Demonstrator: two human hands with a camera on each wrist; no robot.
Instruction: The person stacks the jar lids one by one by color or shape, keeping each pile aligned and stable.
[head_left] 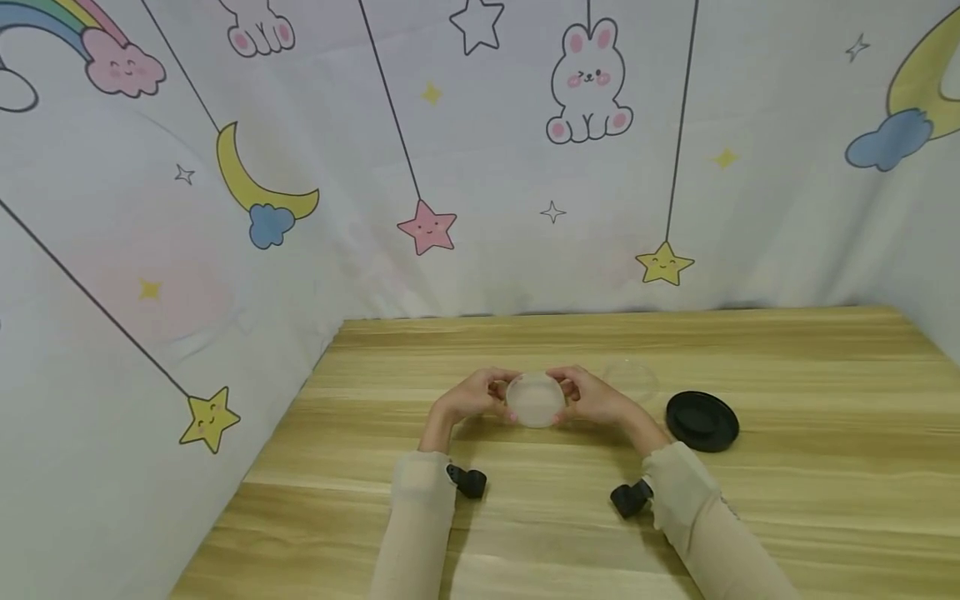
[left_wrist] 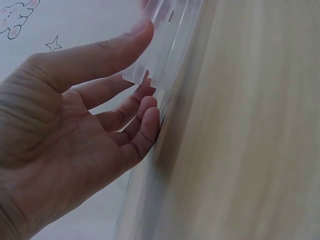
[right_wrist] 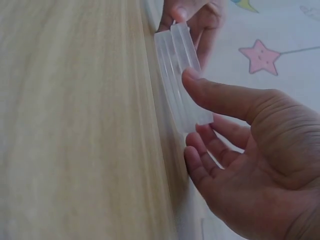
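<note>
A round, shallow, translucent white plastic piece is held between both hands, tilted so its round face shows in the head view. My left hand grips its left edge between thumb and fingers. On the opposite edge, my right hand pinches it the same way. From the right wrist, the plastic piece appears edge-on, its side ridged in bands like stacked layers; whether it is one part or several I cannot tell. In the left wrist view its near rim lies under the thumb, close above the tabletop.
A clear round plastic disc lies on the wooden table just behind the right hand. Farther right is a black round dish with a raised centre. A patterned cloth hangs along the table's back and left edges.
</note>
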